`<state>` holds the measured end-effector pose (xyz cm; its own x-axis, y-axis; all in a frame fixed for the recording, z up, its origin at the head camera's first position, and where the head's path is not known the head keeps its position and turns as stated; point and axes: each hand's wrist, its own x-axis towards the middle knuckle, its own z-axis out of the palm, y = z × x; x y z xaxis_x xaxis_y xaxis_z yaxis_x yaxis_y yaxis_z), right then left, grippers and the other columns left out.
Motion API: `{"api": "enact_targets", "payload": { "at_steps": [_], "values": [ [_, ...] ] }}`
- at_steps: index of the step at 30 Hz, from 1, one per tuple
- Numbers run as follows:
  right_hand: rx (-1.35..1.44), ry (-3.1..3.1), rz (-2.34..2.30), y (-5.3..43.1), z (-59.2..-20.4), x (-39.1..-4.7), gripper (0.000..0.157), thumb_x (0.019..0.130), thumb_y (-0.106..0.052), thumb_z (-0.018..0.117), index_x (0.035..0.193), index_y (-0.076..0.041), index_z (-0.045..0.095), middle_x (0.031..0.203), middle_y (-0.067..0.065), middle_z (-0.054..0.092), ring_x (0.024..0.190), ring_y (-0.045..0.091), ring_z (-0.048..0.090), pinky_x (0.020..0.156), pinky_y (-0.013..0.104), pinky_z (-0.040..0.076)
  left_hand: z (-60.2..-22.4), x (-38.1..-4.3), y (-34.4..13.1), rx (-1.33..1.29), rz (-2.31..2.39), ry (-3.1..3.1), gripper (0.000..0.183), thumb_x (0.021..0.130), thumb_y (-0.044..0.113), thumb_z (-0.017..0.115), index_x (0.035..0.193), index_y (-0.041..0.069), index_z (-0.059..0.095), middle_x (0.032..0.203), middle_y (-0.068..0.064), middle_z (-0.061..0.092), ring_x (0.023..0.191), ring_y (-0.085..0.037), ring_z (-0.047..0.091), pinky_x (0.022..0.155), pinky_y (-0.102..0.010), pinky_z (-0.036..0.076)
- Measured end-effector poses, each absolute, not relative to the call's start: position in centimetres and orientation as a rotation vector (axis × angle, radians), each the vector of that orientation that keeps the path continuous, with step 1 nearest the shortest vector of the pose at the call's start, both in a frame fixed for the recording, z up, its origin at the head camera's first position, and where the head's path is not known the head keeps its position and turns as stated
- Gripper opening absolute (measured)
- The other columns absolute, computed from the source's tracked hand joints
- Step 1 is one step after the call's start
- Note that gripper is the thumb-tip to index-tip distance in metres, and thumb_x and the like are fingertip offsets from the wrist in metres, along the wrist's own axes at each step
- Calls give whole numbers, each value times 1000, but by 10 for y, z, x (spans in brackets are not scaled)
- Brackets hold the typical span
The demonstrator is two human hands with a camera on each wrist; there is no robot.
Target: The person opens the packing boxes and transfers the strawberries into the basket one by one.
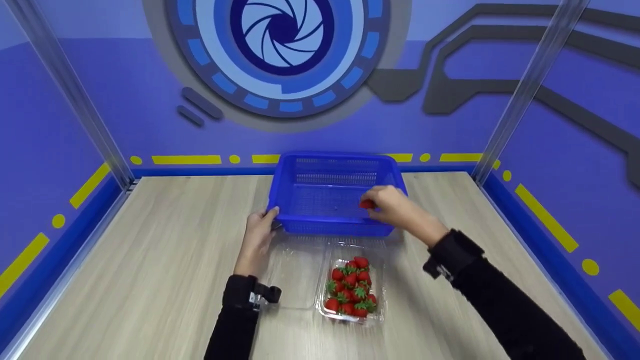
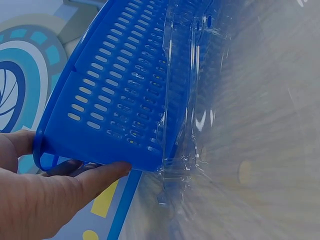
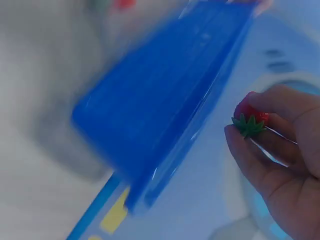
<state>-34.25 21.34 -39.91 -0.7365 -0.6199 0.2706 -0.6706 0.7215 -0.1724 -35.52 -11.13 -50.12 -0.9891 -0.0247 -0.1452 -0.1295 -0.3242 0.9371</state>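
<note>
My right hand [image 1: 392,207] pinches a red strawberry [image 3: 251,114] with a green leafy cap between thumb and fingertips. In the head view it hovers over the right front part of a blue perforated basket [image 1: 335,226]. The left hand [image 1: 259,232] grips the basket's front left corner, with the thumb seen along the wall in the left wrist view. Several strawberries [image 1: 350,287] lie in the right half of a clear plastic clamshell box [image 1: 382,300] in front of the basket. Its lid half [image 1: 297,275] lies folded out to the left.
The wooden tabletop [image 1: 175,250] carries the basket at its far side, close to the blue printed back wall [image 1: 325,135]. Metal posts [image 1: 520,90] stand at the far corners. Blue side panels [image 1: 575,200] flank the table.
</note>
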Motion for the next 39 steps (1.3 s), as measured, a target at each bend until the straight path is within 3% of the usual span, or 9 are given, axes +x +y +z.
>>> {"api": "enact_targets", "payload": {
  "at_steps": [4,10,14,22,29,39],
  "values": [
    [1031,-2757,273,225,-402,-378,18,79,5,72,97,4,74,90,17,71,81,30,67,70,42,59,-501,-355,-112,-202,2500,1810,46,107,14,50,145,-12,44,142,-33,52,123,-34,59,109,-51,45],
    [967,-2856,250,237,-411,-404,9,77,8,70,85,3,72,76,10,66,67,19,55,59,34,48,-500,-355,-109,-197,2515,1802,44,107,13,50,144,-12,45,138,-33,53,113,-30,62,109,-54,44],
    [849,-2884,313,239,-414,-407,8,77,8,70,83,3,71,75,9,63,67,19,52,59,33,44,-499,-356,-105,-174,2547,1755,46,107,14,50,145,-11,45,138,-33,53,113,-31,61,109,-54,43],
    [770,-2901,346,236,-417,-408,9,77,7,71,84,2,73,76,10,67,68,21,56,63,37,50,-501,-353,-108,-183,2548,1703,46,107,15,50,147,-8,45,141,-30,53,119,-31,61,109,-51,44],
    [718,-2891,353,231,-413,-407,7,79,6,71,84,3,74,79,13,71,71,24,62,67,41,55,-499,-353,-111,-175,2558,1684,45,107,17,52,145,-6,47,131,-23,62,114,-31,63,110,-53,43],
    [741,-2882,357,230,-413,-404,10,78,8,69,84,2,74,79,12,70,72,23,59,68,40,54,-503,-355,-112,-103,2546,1756,43,107,12,49,146,-8,46,142,-34,50,120,-34,60,109,-55,44]
  ]
}}
